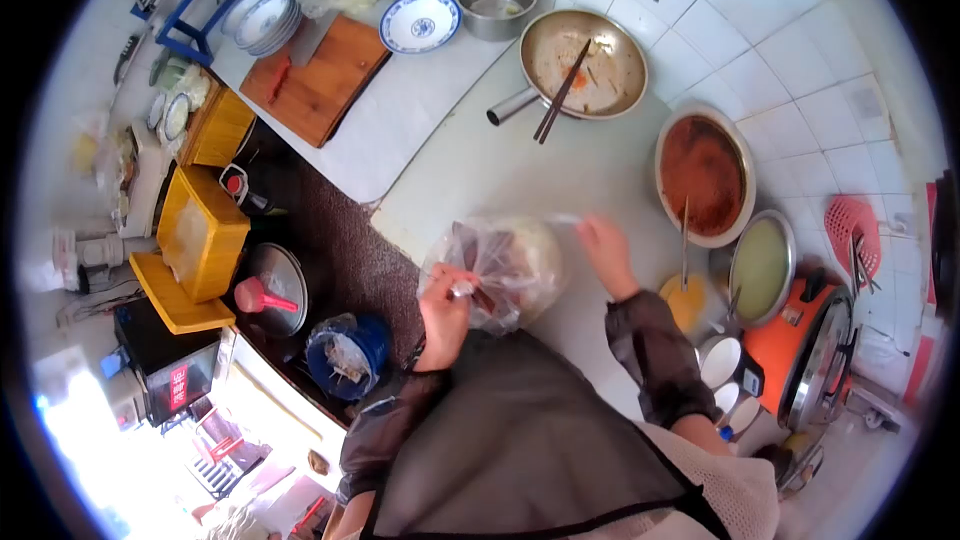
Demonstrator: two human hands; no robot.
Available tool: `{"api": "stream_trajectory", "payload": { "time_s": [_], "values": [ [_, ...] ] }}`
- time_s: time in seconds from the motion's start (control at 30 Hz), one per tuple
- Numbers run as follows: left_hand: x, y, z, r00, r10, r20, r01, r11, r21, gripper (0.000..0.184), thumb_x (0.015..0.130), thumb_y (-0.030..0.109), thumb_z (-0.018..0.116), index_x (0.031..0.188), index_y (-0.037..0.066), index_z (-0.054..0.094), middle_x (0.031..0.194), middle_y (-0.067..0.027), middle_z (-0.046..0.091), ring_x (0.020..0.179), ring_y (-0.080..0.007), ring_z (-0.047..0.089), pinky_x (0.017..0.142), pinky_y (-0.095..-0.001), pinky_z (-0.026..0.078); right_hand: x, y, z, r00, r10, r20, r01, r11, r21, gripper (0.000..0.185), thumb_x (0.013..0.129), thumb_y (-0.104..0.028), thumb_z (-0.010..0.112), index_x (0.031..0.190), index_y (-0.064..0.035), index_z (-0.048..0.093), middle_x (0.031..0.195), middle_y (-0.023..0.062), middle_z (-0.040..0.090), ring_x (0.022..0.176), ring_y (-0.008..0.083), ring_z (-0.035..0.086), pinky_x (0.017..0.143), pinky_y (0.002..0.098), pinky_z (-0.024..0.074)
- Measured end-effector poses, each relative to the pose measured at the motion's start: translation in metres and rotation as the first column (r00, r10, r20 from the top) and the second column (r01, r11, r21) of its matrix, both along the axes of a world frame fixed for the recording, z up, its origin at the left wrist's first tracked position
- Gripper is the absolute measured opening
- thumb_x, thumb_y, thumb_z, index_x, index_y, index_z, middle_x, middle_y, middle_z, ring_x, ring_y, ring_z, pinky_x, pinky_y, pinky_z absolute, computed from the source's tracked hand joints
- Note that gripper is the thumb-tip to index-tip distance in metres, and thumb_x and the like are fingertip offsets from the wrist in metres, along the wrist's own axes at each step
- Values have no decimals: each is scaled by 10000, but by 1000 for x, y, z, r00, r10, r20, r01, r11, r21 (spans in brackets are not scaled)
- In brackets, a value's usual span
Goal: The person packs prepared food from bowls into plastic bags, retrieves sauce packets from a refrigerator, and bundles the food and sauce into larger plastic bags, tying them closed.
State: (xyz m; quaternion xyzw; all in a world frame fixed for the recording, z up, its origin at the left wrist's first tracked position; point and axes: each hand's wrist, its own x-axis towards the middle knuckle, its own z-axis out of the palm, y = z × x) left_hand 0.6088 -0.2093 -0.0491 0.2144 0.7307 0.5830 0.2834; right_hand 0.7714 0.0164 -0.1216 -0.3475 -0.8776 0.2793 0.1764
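Note:
At the counter's near edge stands a clear plastic bag (pixel 515 265) around what looks like a bowl of food; dark and pale contents show blurrily through it. My left hand (pixel 445 312) is closed on the gathered plastic at the bag's left side. To the right, my right hand (pixel 606 252) is pinched closed at the end of a thin, translucent strip of plastic that stretches over from the bag. Motion blurs this strip. Both forearms wear dark sheer sleeves.
A pan (pixel 585 65) with chopsticks lies at the back. On the right stand a bowl of red sauce (pixel 703 180), a pot of greenish liquid (pixel 760 265) and an orange cooker (pixel 790 340). Back left are a cutting board (pixel 318 80) and a patterned plate (pixel 420 22). A blue bin (pixel 348 355) sits below left.

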Motion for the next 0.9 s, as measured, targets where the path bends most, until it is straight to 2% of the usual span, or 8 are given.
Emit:
{"api": "stream_trajectory", "payload": {
  "time_s": [0.13,0.23,0.3,0.4,0.5,0.57,0.7,0.9],
  "values": [
    [11,2,23,946,-239,-220,199,961,-190,318,708,-109,559,1011,-12,560,1013,-141,469,836,-264,515,694,-316,449,5,-35,50,991,-126,-49,83,854,-513,128,887,-147,546,877,-23,572,632,49,524,578,118,493,552,295,403],
    [8,-32,22,817,-156,-555,-32,949,-313,392,689,-41,633,1059,-41,502,1045,-170,442,867,-301,509,731,-381,454,13,-46,48,950,-249,-186,36,681,-731,126,894,-96,517,1006,-46,540,644,4,499,588,84,463,551,248,382],
    [5,-66,13,935,-258,-243,54,780,-623,355,699,88,706,978,-33,523,938,-175,536,857,-305,562,725,-356,470,11,-52,53,903,-368,-223,21,556,-831,180,897,-75,504,1076,-60,514,648,-18,480,590,69,446,547,226,367],
    [7,-90,13,970,-212,119,235,687,-688,288,770,142,687,960,-25,551,915,-147,606,849,-242,598,709,-331,478,5,-59,67,929,-234,-288,-77,637,-767,249,894,-56,494,1141,-78,466,639,-22,456,578,65,411,531,215,337],
    [24,-101,5,928,92,362,23,953,-301,174,851,131,621,941,-10,573,977,-121,632,879,-194,604,737,-319,474,5,-60,62,950,-129,-283,-128,667,-734,273,877,-62,495,1148,-99,501,675,-33,462,600,62,424,535,213,341],
    [39,-88,15,547,138,826,-279,960,24,110,904,84,548,978,7,573,981,-80,622,911,-166,593,771,-300,462,2,-50,46,949,-169,-268,-108,620,-777,268,870,-59,485,1134,-102,508,666,-33,456,599,62,420,547,210,340],
    [44,-57,35,729,-23,684,-279,902,328,23,904,32,511,899,43,531,776,-20,533,736,-125,549,720,-258,450,0,-45,72,980,-109,-169,-59,646,-761,243,862,-58,476,1099,-93,517,658,-37,447,590,59,410,537,205,325],
    [-15,-47,85,882,26,471,-225,901,371,39,910,30,489,871,36,492,723,-6,481,607,-98,448,552,-241,370,-4,-52,155,896,-208,-393,-232,536,-812,197,832,-27,494,1015,-93,522,649,-19,465,572,58,400,490,212,290]
  ]
}}
